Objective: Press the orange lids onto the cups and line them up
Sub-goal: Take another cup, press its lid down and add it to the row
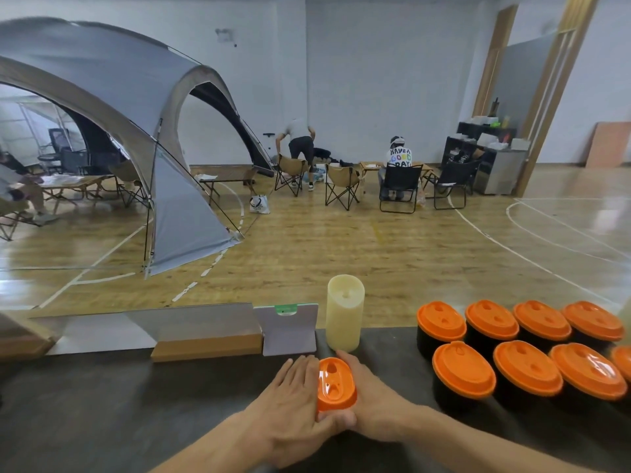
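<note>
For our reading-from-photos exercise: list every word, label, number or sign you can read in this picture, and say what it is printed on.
"HAVE A GOOD DAY" – back of the white shirt of the person seated in a black chair.
White bag on the floor: dark logo, not readable.
Green tag on the grey stand at the table's edge: too small to read.
Orange lid between the left hand and right hand: no text seen.
</note>
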Demonstrator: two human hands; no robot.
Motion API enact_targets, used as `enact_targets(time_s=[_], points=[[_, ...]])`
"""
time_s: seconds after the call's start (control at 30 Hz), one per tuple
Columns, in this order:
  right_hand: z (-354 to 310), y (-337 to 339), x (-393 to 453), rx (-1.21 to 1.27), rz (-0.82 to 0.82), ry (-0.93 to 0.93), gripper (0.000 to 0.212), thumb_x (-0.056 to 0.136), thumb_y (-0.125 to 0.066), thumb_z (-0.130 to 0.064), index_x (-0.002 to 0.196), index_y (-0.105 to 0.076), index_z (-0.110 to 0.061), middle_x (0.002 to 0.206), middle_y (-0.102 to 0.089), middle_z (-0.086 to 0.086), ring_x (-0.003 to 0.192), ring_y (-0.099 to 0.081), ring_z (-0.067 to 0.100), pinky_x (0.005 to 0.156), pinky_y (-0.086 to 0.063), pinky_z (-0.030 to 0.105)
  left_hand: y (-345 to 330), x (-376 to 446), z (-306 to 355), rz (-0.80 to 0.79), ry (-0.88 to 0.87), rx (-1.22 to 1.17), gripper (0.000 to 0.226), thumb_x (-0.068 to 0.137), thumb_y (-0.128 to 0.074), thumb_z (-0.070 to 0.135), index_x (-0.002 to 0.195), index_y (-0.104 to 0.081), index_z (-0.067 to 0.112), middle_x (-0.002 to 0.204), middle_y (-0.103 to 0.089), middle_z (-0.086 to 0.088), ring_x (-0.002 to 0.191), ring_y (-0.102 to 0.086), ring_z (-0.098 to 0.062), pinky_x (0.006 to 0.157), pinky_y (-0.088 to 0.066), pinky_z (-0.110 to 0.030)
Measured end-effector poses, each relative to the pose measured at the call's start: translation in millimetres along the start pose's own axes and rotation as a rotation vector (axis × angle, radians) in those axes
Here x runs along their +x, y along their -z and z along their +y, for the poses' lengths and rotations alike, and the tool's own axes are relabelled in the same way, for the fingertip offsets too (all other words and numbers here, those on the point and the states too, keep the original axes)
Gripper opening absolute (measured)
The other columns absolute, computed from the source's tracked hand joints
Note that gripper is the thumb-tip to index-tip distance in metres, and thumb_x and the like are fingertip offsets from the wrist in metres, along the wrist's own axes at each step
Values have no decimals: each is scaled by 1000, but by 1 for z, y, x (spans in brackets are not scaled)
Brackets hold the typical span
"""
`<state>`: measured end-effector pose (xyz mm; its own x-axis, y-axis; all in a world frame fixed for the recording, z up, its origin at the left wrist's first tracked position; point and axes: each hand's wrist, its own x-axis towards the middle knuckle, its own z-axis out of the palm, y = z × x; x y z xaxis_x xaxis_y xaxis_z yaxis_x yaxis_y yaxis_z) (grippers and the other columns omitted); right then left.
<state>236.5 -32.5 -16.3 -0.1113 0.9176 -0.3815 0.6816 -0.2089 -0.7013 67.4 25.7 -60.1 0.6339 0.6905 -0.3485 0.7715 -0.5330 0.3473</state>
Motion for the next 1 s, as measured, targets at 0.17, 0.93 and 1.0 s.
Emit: enact_targets(time_s=[0.17, 0.93, 1.0], points=[[3, 10, -8, -260, -29, -40, 118, 77, -61, -79, 157, 13, -33, 168, 4, -5, 153, -3, 22, 122, -8, 44, 3, 2, -3, 3, 15, -37, 115, 62, -13, 104, 152, 19, 39, 164, 14, 15, 146, 15, -1, 107, 17, -24], [11, 28, -8, -809, -28, 75, 113, 79, -38, -89, 158, 14, -27, 165, 20, -5, 147, 26, 14, 120, 17, 40, -16, -4, -7, 425, 15, -913, 34, 102, -52, 16, 121, -55, 44, 110, -65, 31, 109, -58, 10, 97, -47, -17], [11, 28, -8, -810, -32, 77, 113, 79, -38, -89, 158, 14, -26, 165, 19, -6, 147, 26, 13, 119, 18, 38, -3, 0, -11, 410, 5, -870, 26, 99, -58, 19, 107, -65, 44, 102, -69, 32, 102, -61, 12, 84, -52, -14]])
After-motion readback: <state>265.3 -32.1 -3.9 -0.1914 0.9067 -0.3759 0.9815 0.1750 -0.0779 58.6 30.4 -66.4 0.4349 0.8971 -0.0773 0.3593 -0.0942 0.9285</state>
